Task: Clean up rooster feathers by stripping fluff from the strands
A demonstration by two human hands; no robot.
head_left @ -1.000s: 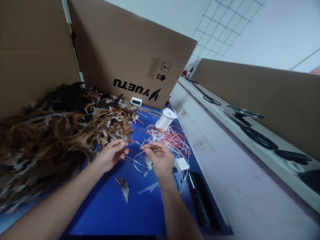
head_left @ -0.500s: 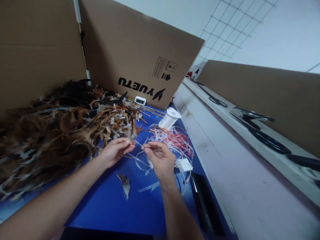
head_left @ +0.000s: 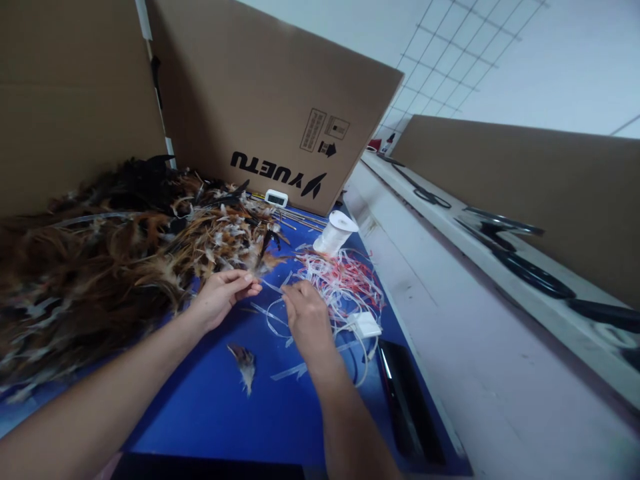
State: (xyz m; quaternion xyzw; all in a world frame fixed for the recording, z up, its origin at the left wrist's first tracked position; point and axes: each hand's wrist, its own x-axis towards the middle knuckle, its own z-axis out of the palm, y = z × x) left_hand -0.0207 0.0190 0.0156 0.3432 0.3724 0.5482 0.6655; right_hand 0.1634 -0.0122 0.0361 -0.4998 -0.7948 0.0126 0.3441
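Note:
My left hand (head_left: 226, 295) is closed in a pinch at the near edge of the feather pile. At its fingertips is a small feather (head_left: 260, 268), blurred against the pile behind. A thin translucent ribbon (head_left: 271, 287) runs from there across a short gap to my right hand (head_left: 307, 317). That hand's thumb and fingers are pinched on the ribbon, knuckles up. Below it, a loop of the same ribbon curls on the blue table (head_left: 200, 407). A loose brown and grey feather (head_left: 244, 365) lies apart, nearer to me.
A large heap of brown and black feathers (head_left: 100, 267) fills the left. Behind stands a cardboard sheet (head_left: 240, 87). To the right are a white ribbon spool (head_left: 336, 233), tangled red and white strips (head_left: 345, 277), a white adapter (head_left: 366, 325) and a glossy black object (head_left: 407, 400).
My right hand has turned over, knuckles now upward, with its fingers folded more tightly. My left hand has shifted slightly left, and the ribbon between them shows longer. The view has shifted slightly.

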